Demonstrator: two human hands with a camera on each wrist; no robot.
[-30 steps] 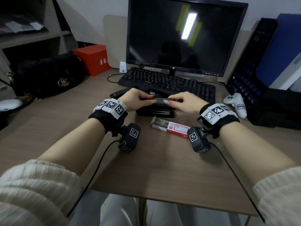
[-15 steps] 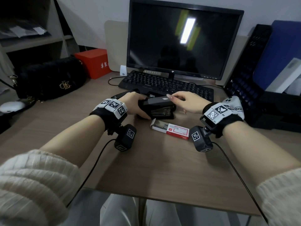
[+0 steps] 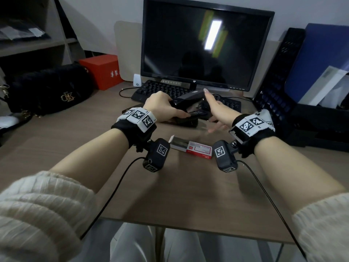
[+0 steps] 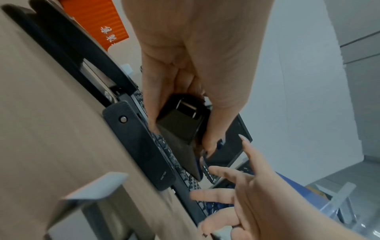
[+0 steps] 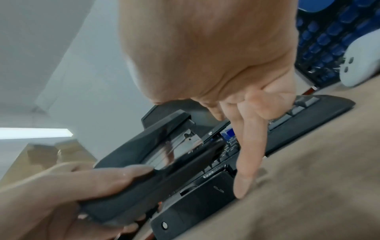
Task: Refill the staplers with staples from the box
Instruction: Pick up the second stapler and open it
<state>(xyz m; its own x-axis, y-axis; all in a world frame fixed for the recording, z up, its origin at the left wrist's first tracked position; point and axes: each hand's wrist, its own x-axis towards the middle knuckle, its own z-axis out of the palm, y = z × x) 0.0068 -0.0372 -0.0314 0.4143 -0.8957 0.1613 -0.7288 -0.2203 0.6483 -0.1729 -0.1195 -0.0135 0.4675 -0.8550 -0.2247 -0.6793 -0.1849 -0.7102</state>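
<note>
My left hand (image 3: 162, 106) grips a black stapler (image 3: 188, 102) by its rear and holds it tilted above the desk, front end up. Its lid is raised slightly, and the metal magazine (image 5: 179, 146) shows under it. My right hand (image 3: 215, 108) is open with fingers spread; its index fingertip touches the stapler's front tip. A second black stapler (image 3: 187, 121) lies flat on the desk just below. The red and white staple box (image 3: 198, 149) lies nearer me between my wrists, with its tray slid out to the left.
A black keyboard (image 3: 160, 89) and a dark monitor (image 3: 204, 44) stand right behind the staplers. To the left sit a black handbag (image 3: 47, 89) and a red box (image 3: 102, 70). A white controller (image 3: 264, 114) and black file trays (image 3: 311, 120) are at the right.
My left hand has lifted the stapler off the desk and tilted its front upward. My right hand has left the stapler's top and now reaches its front tip with fingers spread.
</note>
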